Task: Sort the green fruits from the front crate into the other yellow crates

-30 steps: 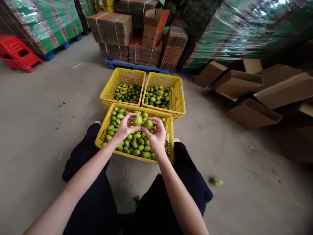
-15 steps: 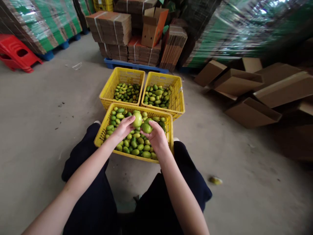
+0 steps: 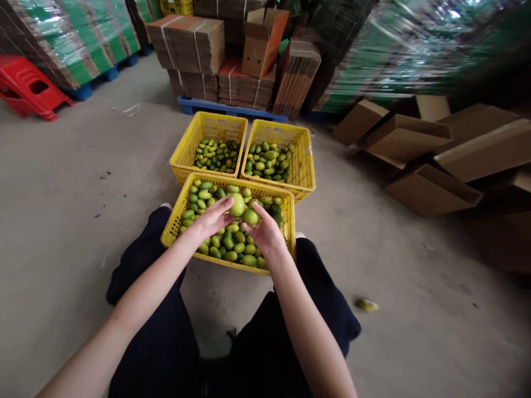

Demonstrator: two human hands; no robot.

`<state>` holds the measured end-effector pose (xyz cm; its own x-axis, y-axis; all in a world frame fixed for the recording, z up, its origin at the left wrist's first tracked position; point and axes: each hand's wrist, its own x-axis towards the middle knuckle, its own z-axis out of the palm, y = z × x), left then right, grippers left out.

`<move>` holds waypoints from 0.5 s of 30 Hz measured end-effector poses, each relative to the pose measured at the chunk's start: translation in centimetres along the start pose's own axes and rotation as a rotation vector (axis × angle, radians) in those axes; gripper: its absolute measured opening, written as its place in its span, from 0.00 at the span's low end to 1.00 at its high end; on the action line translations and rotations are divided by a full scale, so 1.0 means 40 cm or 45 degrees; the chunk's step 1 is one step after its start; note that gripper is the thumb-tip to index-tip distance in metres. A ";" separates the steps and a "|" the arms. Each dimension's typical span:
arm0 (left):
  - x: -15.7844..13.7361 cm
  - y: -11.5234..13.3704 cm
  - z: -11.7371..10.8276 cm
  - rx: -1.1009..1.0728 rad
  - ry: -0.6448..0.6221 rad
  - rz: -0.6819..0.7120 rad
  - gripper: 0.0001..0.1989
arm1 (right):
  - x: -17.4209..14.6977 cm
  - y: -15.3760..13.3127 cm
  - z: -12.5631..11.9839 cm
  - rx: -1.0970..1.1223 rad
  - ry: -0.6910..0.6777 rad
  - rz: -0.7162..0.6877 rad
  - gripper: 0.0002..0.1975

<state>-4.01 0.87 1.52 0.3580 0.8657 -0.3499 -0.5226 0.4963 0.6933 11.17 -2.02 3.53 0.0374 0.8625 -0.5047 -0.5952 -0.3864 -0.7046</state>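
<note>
Over the near yellow crate (image 3: 174, 228), my left hand (image 3: 213, 220) is closed on a pale green fruit (image 3: 237, 204), smooth and round. Right beside it, my right hand (image 3: 267, 232) grips a darker green fruit (image 3: 250, 216) between thumb and fingers. The two fruits are close together and may be touching. Many green and yellowish oval fruits (image 3: 228, 243) lie in the crate below, partly hidden by my hands. Their exact kind is unclear; they resemble lemons or passion fruit.
Behind stand two more yellow crates, a left one (image 3: 176, 157) and a right one (image 3: 307, 160), both partly filled with fruit. Flattened cartons (image 3: 186, 44) are stacked on a blue pallet (image 3: 188, 105). Open boxes (image 3: 431, 190) lie right, a red stool (image 3: 31, 88) left. One fruit (image 3: 366, 304) is on the floor.
The pale fruit in my left hand has moved slightly right and down, nearer the darker one. My left fingers have shifted around it. The view has shifted slightly.
</note>
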 end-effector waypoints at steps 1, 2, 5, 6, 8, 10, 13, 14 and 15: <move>-0.004 0.007 0.002 0.055 -0.054 0.079 0.22 | -0.007 -0.001 0.001 -0.065 0.006 -0.126 0.18; -0.009 0.014 0.004 0.113 -0.110 0.151 0.25 | -0.014 -0.002 0.002 -0.140 0.002 -0.278 0.20; -0.021 0.032 0.006 0.256 -0.217 0.282 0.29 | -0.028 -0.008 -0.002 -0.407 -0.072 -0.729 0.22; -0.024 0.035 0.005 0.283 -0.230 0.309 0.29 | -0.030 -0.009 -0.004 -0.484 -0.104 -0.828 0.21; -0.029 0.037 0.003 0.311 -0.238 0.344 0.28 | -0.030 -0.011 -0.007 -0.579 -0.149 -0.954 0.18; -0.032 0.036 0.002 0.325 -0.237 0.353 0.29 | -0.027 -0.011 -0.010 -0.622 -0.167 -1.008 0.17; -0.035 0.035 0.003 0.324 -0.244 0.342 0.29 | -0.024 -0.010 -0.012 -0.643 -0.159 -1.024 0.17; -0.035 0.034 0.004 0.306 -0.247 0.339 0.28 | -0.024 -0.009 -0.012 -0.630 -0.161 -1.001 0.18; -0.035 0.034 0.006 0.274 -0.246 0.336 0.28 | -0.024 -0.009 -0.012 -0.592 -0.162 -0.956 0.19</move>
<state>-5.05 0.32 3.10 0.3827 0.9233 -0.0314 -0.4492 0.2157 0.8670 11.73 -2.85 4.04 0.1807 0.9606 0.2113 -0.0624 0.2256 -0.9722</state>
